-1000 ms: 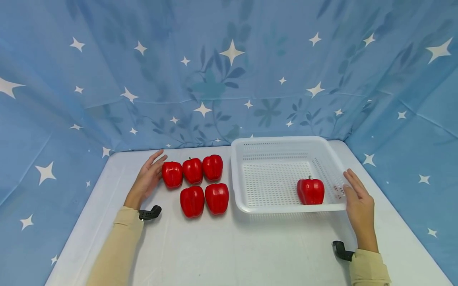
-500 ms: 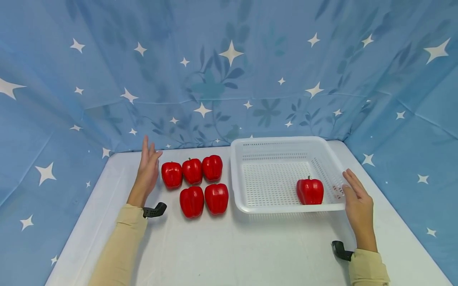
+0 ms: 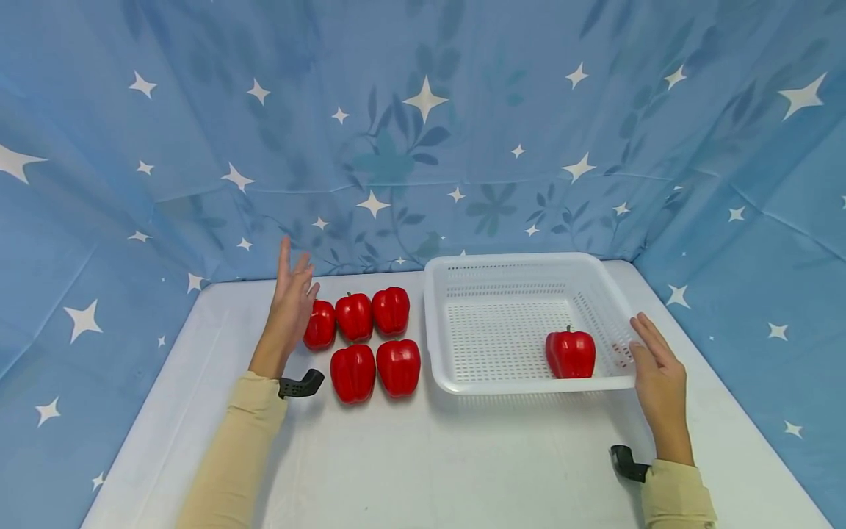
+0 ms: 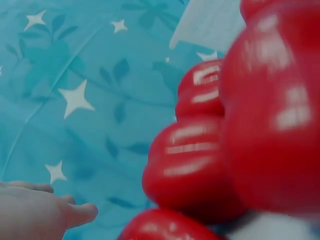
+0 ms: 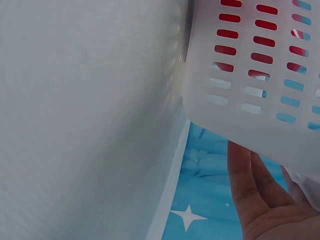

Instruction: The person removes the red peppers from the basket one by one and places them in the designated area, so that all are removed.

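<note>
My left hand [image 3: 291,303], fingers spread and pointing away, is over the left end of a group of red bell peppers and holds nothing. It partly covers the leftmost bell pepper [image 3: 322,325] of the back row. Beside that one stand a middle pepper [image 3: 355,317] and a right one [image 3: 391,311]. Two more, a left pepper [image 3: 353,374] and a right pepper [image 3: 399,367], form the front row. At the white plastic basket's [image 3: 529,386] right side, my right hand [image 3: 663,382] rests its fairly straight fingers against the rim. Inside the basket sits one bell pepper [image 3: 571,354].
A white cloth [image 3: 489,463] covers the table. Blue star-patterned curtain [image 3: 423,147] encloses the back and both sides. Dark wrist cameras jut inward from the left wrist [image 3: 302,384] and the right wrist [image 3: 628,464].
My left hand has left the side of the leftmost pepper, straightened its fingers, and shifted right and farther back over it. The right hand stays at the basket rim. The peppers have kept their places.
</note>
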A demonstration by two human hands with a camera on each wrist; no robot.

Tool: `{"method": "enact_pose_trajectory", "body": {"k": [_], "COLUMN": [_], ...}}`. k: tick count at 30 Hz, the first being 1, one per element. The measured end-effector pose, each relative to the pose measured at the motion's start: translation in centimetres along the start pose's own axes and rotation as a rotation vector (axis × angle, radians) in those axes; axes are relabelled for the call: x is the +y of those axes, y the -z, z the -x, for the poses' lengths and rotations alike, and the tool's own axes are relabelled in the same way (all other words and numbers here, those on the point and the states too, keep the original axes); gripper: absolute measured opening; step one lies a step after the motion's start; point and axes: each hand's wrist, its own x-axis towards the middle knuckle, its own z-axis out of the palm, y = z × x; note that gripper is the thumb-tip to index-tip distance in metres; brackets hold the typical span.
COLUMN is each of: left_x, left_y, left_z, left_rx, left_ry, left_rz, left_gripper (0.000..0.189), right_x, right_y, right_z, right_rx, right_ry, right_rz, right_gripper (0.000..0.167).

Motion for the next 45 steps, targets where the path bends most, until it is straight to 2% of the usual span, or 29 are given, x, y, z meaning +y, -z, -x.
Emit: {"method": "enact_pose_trajectory", "body": {"k": [8, 16, 24, 36, 45], "left_x": [-0.4, -0.7, -0.5, -1.2, -1.0], "left_y": [-2.5, -5.3, -8.1, -11.7, -14.0], "left_z": [-0.4, -1.1, -1.7, -2.3, -2.5], "left_rx": [-0.042, -0.088, -0.109, -0.126, -0.143], "left_ry": [-0.03, -0.027, -0.011, 0.018, 0.006], "left_rz": [0.038, 0.064, 0.113, 0.157, 0.171], "left_gripper": [0.076, 0.068, 0.067, 0.066, 0.064], "right_x": [0.0, 0.1, 0.0, -0.1, 0.0], "right_y": [-0.1, 0.0, 0.0, 0.1, 0.1], "right_z": [0.0, 0.0, 0.1, 0.3, 0.4], "right_rx": [0.001, 0.004, 0.005, 0.01, 0.007], "right_ry": [0.004, -0.005, -0.005, 0.002, 0.004], "right_rz": [-0.006, -0.007, -0.004, -0.006, -0.005], "right_gripper": [0.05, 0.05, 0.05, 0.05, 0.05]}}
